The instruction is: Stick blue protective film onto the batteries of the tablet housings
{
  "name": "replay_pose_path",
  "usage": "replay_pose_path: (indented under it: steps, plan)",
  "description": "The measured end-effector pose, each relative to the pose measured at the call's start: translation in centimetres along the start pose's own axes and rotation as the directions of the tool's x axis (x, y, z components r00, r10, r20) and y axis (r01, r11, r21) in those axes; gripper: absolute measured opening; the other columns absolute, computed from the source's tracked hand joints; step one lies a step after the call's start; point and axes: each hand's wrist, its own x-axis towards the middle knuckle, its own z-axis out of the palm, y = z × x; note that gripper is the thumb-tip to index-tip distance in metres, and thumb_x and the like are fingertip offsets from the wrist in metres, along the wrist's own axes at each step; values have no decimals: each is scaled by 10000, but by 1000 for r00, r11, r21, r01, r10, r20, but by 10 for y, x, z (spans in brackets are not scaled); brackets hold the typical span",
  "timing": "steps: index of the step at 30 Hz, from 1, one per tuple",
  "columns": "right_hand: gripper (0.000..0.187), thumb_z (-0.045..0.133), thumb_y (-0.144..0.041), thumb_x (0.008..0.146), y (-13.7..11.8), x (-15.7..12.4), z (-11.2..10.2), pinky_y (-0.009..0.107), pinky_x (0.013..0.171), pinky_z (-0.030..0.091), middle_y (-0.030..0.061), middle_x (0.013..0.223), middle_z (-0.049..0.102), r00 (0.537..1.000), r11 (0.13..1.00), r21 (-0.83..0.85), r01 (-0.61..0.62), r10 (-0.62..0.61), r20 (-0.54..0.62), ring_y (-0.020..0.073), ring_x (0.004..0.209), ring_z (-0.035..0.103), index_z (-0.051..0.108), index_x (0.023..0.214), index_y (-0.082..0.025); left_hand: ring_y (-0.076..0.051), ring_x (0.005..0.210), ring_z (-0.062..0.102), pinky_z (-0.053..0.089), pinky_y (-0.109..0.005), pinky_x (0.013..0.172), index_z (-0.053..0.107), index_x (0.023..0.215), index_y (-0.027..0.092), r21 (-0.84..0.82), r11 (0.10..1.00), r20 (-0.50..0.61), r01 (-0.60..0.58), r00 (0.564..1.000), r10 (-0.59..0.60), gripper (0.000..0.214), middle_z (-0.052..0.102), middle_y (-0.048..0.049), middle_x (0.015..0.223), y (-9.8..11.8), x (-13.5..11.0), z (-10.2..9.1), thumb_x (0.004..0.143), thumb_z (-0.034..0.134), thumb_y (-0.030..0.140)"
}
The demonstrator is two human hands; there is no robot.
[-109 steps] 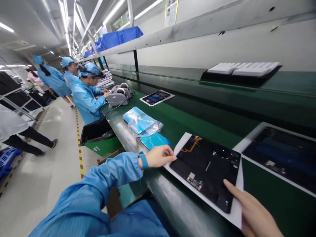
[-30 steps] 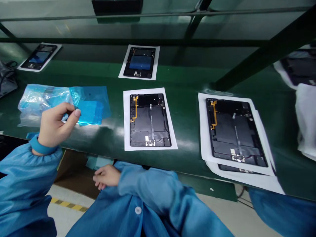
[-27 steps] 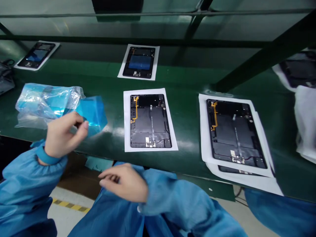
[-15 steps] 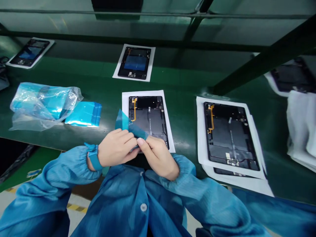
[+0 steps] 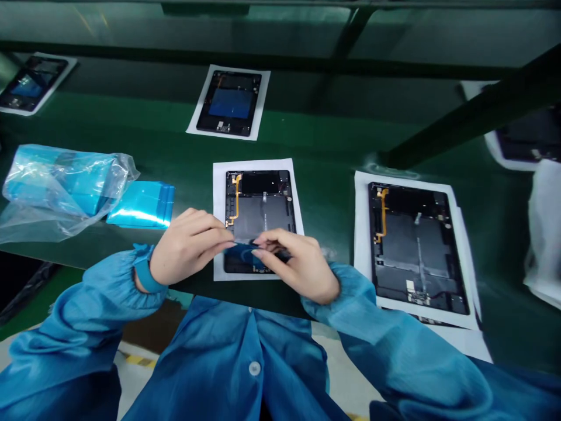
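Observation:
Between my two hands a thin blue film [image 5: 243, 251] is stretched over the lower part of an opened tablet [image 5: 263, 207]. My left hand [image 5: 188, 245] pinches the film's left end, thumb against fingers. Its other end is pinched by my right hand [image 5: 302, 263]. The tablet lies with its inside facing up, showing a dark battery area and an orange flex cable [image 5: 237, 202]. Under it is a white sheet [image 5: 219, 175]. My fingers hide part of the film and the tablet's lower right.
Left stand a stack of blue films [image 5: 142, 204] and a clear plastic bag [image 5: 65, 187] of more. Another opened tablet [image 5: 412, 245] lies on white sheets to the right. Farther back are tablets [image 5: 230, 102] with blue film on them. A dark post [image 5: 460, 117] slants at right.
My hands have moved apart, and the blue film has gone from standing up, folded between my fingers, to stretched low across the tablet. The view has shifted slightly.

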Motion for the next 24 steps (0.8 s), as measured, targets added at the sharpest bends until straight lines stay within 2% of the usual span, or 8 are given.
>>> replay_pose_path:
  steps: [4,7,9,11,14,16,19,24]
  plan:
    - [166,669,-377,922,9,5,-3,255,665,579,14,796,746,991,995,-34,-93,89,-99,140,678,687,710,876,-222,-160,873,681,503,-310,764,683,1033,228,-116,987,20,109,994,-108,128,744,-26,971,-9,4,13,1003,595,316]
    - [191,705,-404,882,20,11,-11,284,697,596,24,780,750,970,988,-22,-155,148,-191,156,680,700,724,861,-215,-185,955,672,537,-328,834,611,1211,210,-149,939,-52,309,946,-319,326,710,-77,1108,-17,5,23,1001,560,455]
    - [225,748,-426,839,33,17,-20,289,661,595,25,747,738,935,973,58,-222,229,-270,150,632,685,721,834,-203,-183,814,659,519,-314,727,619,1095,185,-46,875,-65,482,873,-484,388,703,-67,937,-22,3,31,991,519,545]
    - [286,798,-461,781,48,24,-29,281,575,575,17,680,711,886,936,194,-295,344,-311,136,550,645,714,817,-189,-193,642,624,425,-305,582,618,876,183,183,785,69,592,789,-610,497,649,-47,697,-22,1,37,978,451,640]
    - [400,884,-513,650,69,33,-39,259,464,516,-14,547,636,813,836,412,-363,500,-299,114,449,568,693,753,-177,-266,599,657,347,-311,531,635,790,170,484,691,336,536,615,-713,649,656,-96,635,-15,2,45,952,364,737]
    - [442,928,-511,569,77,37,-40,245,440,493,-24,511,613,780,772,505,-385,565,-269,103,431,546,683,719,-175,-303,662,701,375,-318,549,671,868,158,543,687,412,483,560,-719,602,700,-129,710,-8,6,49,991,343,648]
    - [437,947,-491,544,78,38,-39,236,436,487,-20,527,630,771,742,535,-404,591,-237,98,436,547,694,717,-179,-314,711,726,415,-335,573,682,963,158,523,734,466,433,576,-671,464,734,-137,790,-5,13,52,1027,322,444]
    - [397,937,-478,577,73,31,-37,231,427,473,-27,528,624,776,758,496,-424,586,-233,92,427,533,695,703,-190,-328,678,721,409,-352,544,690,960,160,466,814,527,348,630,-571,446,732,-126,764,-15,15,51,1030,319,397]
